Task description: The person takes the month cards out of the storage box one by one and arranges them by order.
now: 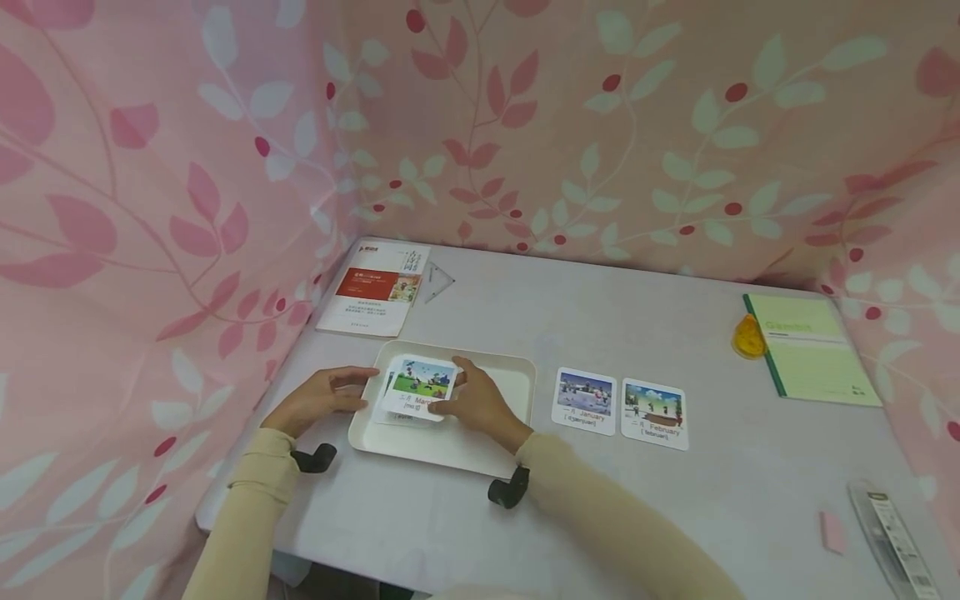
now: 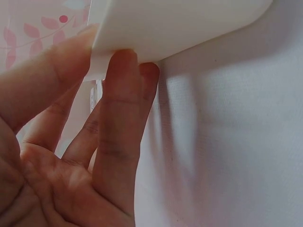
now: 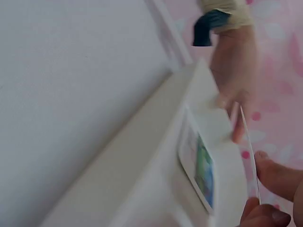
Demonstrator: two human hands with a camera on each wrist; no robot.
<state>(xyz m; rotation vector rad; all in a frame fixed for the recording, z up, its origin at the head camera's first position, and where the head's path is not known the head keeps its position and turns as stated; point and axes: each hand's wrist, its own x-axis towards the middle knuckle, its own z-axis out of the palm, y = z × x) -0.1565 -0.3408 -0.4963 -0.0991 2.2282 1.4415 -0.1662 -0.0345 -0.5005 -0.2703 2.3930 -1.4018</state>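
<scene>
In the head view a white tray [image 1: 457, 448] lies on the table, tilted slightly in the picture. My right hand [image 1: 483, 404] pinches the March picture card [image 1: 423, 379] by its right side, above the tray. In the right wrist view that card [image 3: 251, 151] appears edge-on between thumb and fingers. Another card [image 3: 196, 165] lies in the tray beneath it, mostly covered in the head view. At the tray's left end, my left hand [image 1: 322, 396] holds the rim; the left wrist view has its fingers against the tray's outer wall [image 2: 189, 23].
Right of the tray lie a January card [image 1: 585, 400] and a February card [image 1: 654, 414]. Behind stand a booklet [image 1: 367, 312] and a set square [image 1: 437, 282]. Farther right are a green notebook [image 1: 813, 350], a yellow object [image 1: 748, 337], a pink eraser [image 1: 832, 532] and a clear case [image 1: 892, 542].
</scene>
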